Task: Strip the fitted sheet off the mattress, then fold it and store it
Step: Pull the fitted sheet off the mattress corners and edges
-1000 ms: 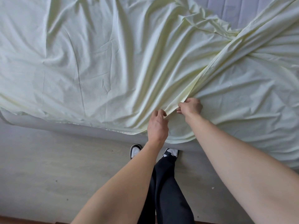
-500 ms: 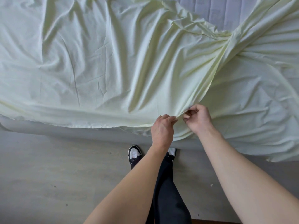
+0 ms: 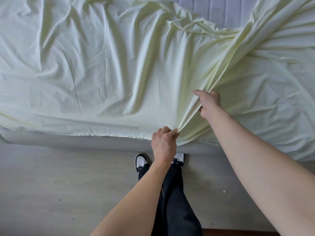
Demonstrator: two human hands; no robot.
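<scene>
Pale yellow sheet (image 3: 102, 74) gripped by both hands

the fitted sheet (image 3: 105, 68) is pale yellow-green, loose and heavily wrinkled, spread over most of the mattress (image 3: 226, 12), whose quilted grey-lilac top shows bare at the far upper right. a long raised fold runs diagonally from that bare patch down to the sheet's gathered near edge at the bedside.
</scene>
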